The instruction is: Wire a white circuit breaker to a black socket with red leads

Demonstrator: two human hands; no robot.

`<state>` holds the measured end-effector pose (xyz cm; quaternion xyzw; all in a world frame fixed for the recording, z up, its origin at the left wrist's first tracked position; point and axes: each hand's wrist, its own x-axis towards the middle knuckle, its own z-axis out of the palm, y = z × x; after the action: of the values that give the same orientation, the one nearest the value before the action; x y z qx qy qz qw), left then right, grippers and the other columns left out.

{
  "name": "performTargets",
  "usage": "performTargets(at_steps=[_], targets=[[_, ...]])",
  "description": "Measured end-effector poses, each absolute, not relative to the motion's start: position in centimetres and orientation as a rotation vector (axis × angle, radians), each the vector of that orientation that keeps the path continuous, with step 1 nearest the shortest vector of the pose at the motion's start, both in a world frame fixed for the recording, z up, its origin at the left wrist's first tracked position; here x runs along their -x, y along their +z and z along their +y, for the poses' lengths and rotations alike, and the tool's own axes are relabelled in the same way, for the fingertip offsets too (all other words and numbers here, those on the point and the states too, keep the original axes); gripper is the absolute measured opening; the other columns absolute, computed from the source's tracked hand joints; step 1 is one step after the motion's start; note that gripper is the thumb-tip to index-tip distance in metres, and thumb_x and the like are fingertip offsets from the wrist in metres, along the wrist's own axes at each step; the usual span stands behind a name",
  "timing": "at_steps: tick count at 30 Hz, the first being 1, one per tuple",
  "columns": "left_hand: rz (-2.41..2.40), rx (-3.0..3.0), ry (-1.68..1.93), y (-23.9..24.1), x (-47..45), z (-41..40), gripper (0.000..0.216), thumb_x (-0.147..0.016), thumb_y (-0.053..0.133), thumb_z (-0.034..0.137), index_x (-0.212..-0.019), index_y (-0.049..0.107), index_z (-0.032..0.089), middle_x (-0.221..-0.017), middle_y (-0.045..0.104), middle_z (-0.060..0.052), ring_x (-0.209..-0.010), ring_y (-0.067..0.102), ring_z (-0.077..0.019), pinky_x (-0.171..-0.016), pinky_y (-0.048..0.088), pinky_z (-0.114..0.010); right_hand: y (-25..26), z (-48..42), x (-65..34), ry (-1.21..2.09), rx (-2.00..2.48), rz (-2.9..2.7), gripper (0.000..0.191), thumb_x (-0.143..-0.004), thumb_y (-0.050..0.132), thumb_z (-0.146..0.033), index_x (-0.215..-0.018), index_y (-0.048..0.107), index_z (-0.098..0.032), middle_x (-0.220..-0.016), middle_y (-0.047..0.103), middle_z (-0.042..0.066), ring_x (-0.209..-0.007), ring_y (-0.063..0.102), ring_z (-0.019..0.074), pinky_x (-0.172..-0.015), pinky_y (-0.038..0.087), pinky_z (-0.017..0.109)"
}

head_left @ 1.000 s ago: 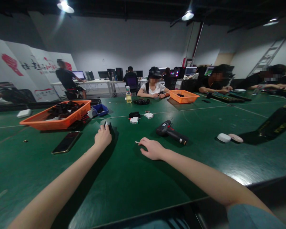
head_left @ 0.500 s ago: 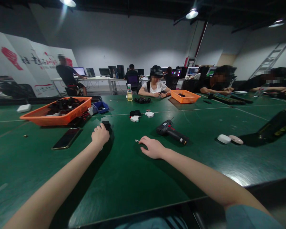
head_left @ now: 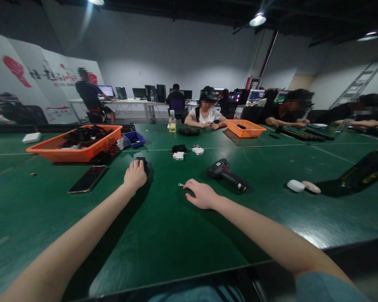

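While left hand (head_left: 135,175) clasps a black part (head_left: 141,160), right hand (head_left: 201,195) rests on table (head_left: 176,239).

The left hand (head_left: 135,174) curls tighter over the small black part (head_left: 142,161) on the green worktop (head_left: 164,235). The pale face that showed between the fingers a second ago is now out of sight, and only a dark edge pokes out beyond the knuckles. The head camera's view tilts slightly.
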<state>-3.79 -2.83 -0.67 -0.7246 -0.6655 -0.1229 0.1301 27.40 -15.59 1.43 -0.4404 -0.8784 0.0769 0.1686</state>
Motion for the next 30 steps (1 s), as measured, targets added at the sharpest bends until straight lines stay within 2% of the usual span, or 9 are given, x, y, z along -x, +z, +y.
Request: performTargets(at_steps=[12,25,30], targets=[[-1.968,2.195,-0.398,-1.3,4.1,-2.2,0.066,-0.087,0.035,0.023,-0.151,0.03,0.006,-0.155,0.032,-0.02,-0.144,0.027,-0.0343,-0.111,0.034,-0.049,1.5,-15.6,-27.3,0.216,1.27,-2.497,0.028,-0.096,0.053,-0.031,-0.121,0.058,-0.021,-0.127,0.057,0.008,-0.091,0.065,0.019,-0.072,0.047,0.03],[-2.043,2.184,-0.361,-1.4,3.8,-2.0,0.073,-0.087,0.039,0.035,-0.153,0.025,0.008,-0.159,0.027,-0.019,-0.148,0.02,-0.0343,-0.114,0.029,-0.053,2.0,-15.8,-27.2,0.263,1.278,-2.502,0.027,-0.096,0.053,-0.031,-0.121,0.058,-0.02,-0.126,0.056,0.01,-0.091,0.064,0.019,-0.072,0.048,0.031],[-2.098,2.207,-0.37,-1.6,4.0,-1.6,0.074,-0.085,0.041,0.034,-0.154,0.023,0.01,-0.16,0.023,-0.018,-0.148,0.019,-0.0353,-0.114,0.029,-0.055,1.8,-15.7,-27.2,0.251,1.273,-2.508,0.027,-0.096,0.053,-0.031,-0.12,0.058,-0.02,-0.126,0.056,0.009,-0.091,0.064,0.0192,-0.072,0.047,0.031]])
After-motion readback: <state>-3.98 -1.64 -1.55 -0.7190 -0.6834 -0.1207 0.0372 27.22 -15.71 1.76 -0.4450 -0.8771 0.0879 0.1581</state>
